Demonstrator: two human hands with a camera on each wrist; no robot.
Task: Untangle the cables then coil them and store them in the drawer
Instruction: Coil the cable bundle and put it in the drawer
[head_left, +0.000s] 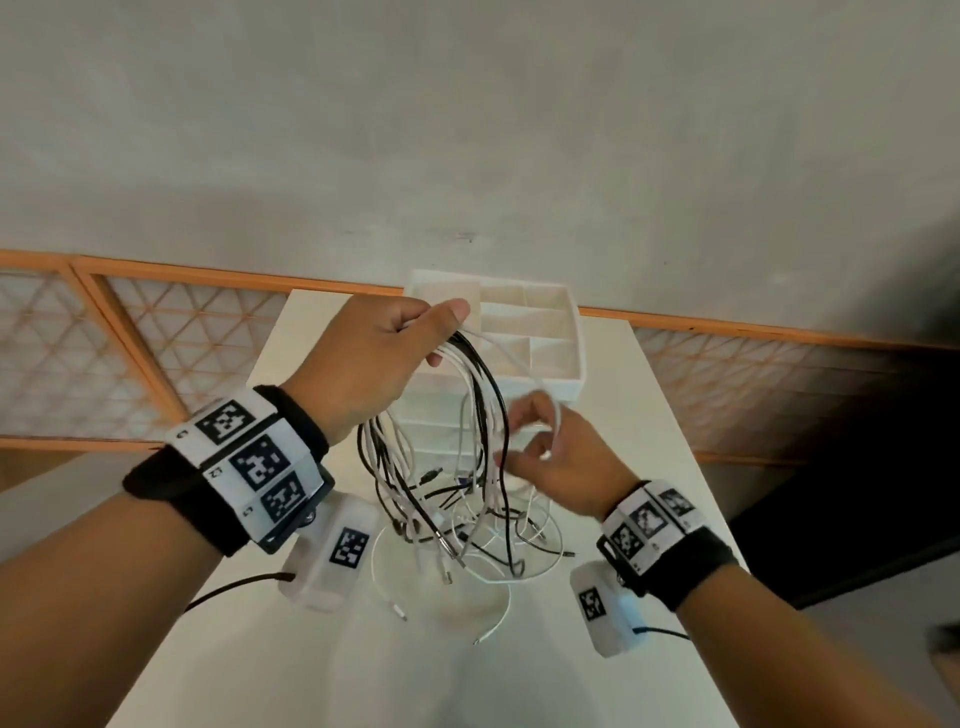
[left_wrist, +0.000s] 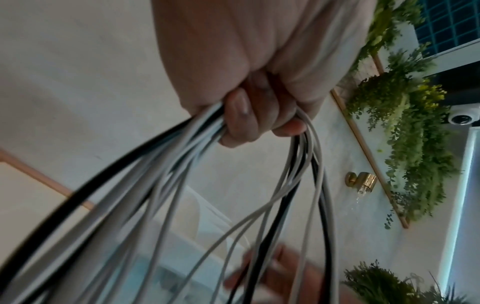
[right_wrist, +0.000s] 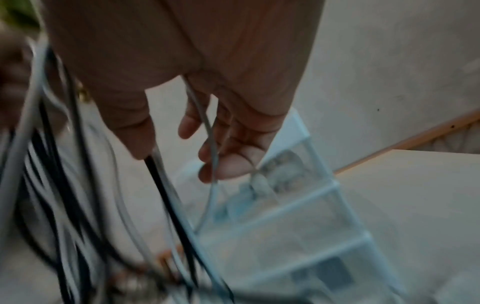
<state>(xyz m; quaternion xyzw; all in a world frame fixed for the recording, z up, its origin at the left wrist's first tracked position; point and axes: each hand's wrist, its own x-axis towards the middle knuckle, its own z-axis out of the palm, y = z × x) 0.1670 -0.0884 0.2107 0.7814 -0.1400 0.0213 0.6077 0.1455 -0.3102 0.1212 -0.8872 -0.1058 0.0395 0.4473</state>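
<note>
Your left hand (head_left: 379, 358) grips the cables (head_left: 467, 441) in a raised bunch, ends trailing on the bench (head_left: 649, 415) near the drawer (head_left: 569, 332). Your right hand (head_left: 561, 457) pinches one white strand; draw it rightward slowly, loosening the bunch whenever it snags.

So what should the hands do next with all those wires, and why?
Probably the right hand should gently draw the single white cable it pinches away from the bundle. The left hand grips the mixed black and white cables bunched up above the table, their ends dangling in a tangle, so freeing one strand at a time seems the safest start.
</note>
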